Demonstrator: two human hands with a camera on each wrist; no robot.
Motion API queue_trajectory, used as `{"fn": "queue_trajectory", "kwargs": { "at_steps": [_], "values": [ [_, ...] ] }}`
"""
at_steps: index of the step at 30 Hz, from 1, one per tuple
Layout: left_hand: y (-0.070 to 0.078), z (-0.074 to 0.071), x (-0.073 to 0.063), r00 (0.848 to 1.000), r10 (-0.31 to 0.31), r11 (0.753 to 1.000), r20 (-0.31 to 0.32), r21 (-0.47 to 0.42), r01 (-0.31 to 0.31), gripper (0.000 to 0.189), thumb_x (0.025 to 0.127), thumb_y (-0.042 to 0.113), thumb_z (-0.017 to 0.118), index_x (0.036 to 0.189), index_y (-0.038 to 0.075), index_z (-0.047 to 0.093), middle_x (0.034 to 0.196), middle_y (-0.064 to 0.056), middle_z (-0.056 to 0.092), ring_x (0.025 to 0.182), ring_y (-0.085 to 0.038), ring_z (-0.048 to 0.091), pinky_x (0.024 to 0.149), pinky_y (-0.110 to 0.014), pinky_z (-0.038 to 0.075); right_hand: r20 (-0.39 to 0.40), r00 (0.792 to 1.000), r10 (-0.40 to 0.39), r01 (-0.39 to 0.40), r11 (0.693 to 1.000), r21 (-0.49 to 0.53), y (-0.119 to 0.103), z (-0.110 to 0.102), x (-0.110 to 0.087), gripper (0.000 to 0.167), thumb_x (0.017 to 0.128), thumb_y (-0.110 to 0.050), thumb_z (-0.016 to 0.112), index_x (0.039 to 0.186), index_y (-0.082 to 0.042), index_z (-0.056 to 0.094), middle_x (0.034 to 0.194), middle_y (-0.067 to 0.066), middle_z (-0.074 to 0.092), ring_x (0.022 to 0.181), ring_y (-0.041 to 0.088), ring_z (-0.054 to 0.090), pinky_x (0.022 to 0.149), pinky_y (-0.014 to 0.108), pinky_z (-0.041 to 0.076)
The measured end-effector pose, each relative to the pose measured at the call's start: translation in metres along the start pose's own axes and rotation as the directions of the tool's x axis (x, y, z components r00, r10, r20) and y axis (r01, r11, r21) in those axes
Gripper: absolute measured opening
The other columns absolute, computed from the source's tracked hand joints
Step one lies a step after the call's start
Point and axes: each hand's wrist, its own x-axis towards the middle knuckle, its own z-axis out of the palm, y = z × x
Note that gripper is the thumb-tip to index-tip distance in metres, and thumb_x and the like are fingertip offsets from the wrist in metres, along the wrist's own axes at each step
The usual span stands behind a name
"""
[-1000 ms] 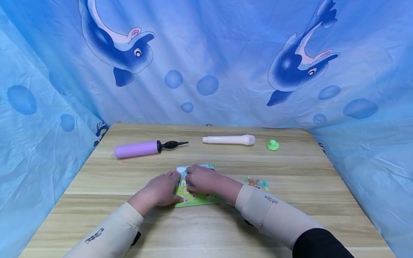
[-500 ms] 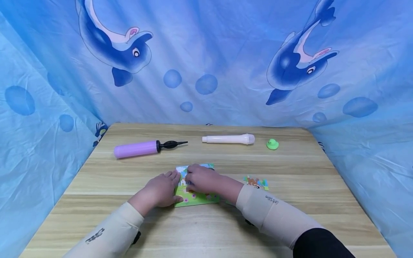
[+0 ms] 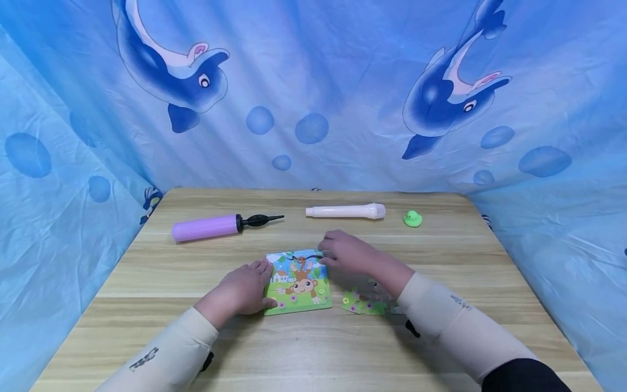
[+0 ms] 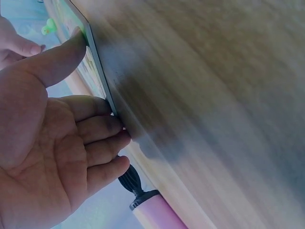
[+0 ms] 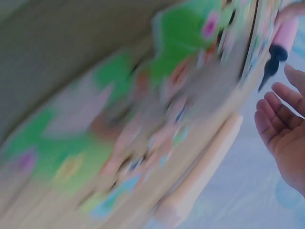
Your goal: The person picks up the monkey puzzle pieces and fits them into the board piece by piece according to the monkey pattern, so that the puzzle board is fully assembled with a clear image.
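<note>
While the left hand [image 3: 246, 288] rests straight-fingered against the puzzle [image 3: 300, 284], the pieces [image 3: 374, 308] lie bodyward and right of the nearer right hand [image 3: 350, 253], its fingers loose, empty.

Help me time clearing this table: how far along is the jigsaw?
Done: the monkey puzzle looks filled in, with no obvious gap. In hand: the left hand rests at its left edge; the right hand is by its far right corner, no piece visible in it. Remaining, perhaps: more pieces lie to the right, partly hidden; whether they belong to this puzzle, I cannot tell.
</note>
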Motion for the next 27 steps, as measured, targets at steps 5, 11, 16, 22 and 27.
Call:
{"fn": "queue_trajectory", "kwargs": {
  "at_steps": [5, 11, 16, 22, 27],
  "values": [
    [0.001, 0.000, 0.001, 1.000, -0.005, 1.000, 0.005, -0.003, 0.005, 0.088, 0.089, 0.053, 0.065, 0.150, -0.004, 0.034, 0.157, -0.022, 0.031, 0.146, -0.037, 0.029, 0.117, -0.051, 0.030, -0.006, 0.997, 0.079, -0.079, 0.997, -0.006, 0.026, -0.008, -0.028, 0.031, 0.095, -0.026, 0.065, 0.118, -0.005, 0.068, 0.109, 0.005, 0.063, 0.102, 0.020, 0.059, 0.092, 0.039, 0.052],
    [0.000, 0.002, 0.004, 1.000, -0.016, 1.000, 0.004, -0.006, 0.016, 0.089, 0.089, 0.054, 0.065, 0.150, -0.003, 0.034, 0.158, -0.021, 0.030, 0.146, -0.036, 0.028, 0.118, -0.050, 0.030, 0.159, 0.956, 0.247, -0.250, 0.968, -0.003, 0.042, -0.014, -0.058, 0.035, 0.091, -0.033, 0.070, 0.116, -0.009, 0.065, 0.107, 0.004, 0.060, 0.096, 0.019, 0.057, 0.082, 0.038, 0.052],
    [0.000, 0.003, 0.005, 1.000, -0.021, 1.000, 0.001, -0.014, 0.021, 0.089, 0.089, 0.054, 0.065, 0.150, -0.003, 0.034, 0.158, -0.021, 0.031, 0.146, -0.037, 0.029, 0.118, -0.051, 0.030, 0.341, 0.864, 0.371, -0.408, 0.912, 0.041, 0.045, -0.013, -0.076, 0.042, 0.082, -0.038, 0.079, 0.111, -0.014, 0.061, 0.103, 0.002, 0.053, 0.088, 0.017, 0.051, 0.072, 0.035, 0.048],
    [0.001, 0.003, 0.005, 1.000, -0.022, 1.000, -0.004, -0.013, 0.022, 0.089, 0.088, 0.053, 0.066, 0.150, -0.003, 0.034, 0.157, -0.021, 0.031, 0.146, -0.037, 0.029, 0.118, -0.051, 0.030, 0.341, 0.866, 0.367, -0.393, 0.920, 0.009, 0.040, -0.009, -0.082, 0.041, 0.079, -0.034, 0.082, 0.106, -0.012, 0.061, 0.095, 0.001, 0.049, 0.083, 0.016, 0.049, 0.068, 0.032, 0.047],
    [0.001, 0.003, 0.005, 1.000, -0.025, 0.999, -0.002, -0.020, 0.025, 0.089, 0.088, 0.053, 0.066, 0.150, -0.003, 0.034, 0.158, -0.021, 0.031, 0.146, -0.036, 0.028, 0.118, -0.051, 0.030, 0.286, 0.907, 0.310, -0.314, 0.949, -0.034, 0.035, -0.005, -0.079, 0.039, 0.080, -0.034, 0.078, 0.106, -0.010, 0.062, 0.090, 0.000, 0.048, 0.078, 0.015, 0.047, 0.065, 0.031, 0.045]
  ]
}}
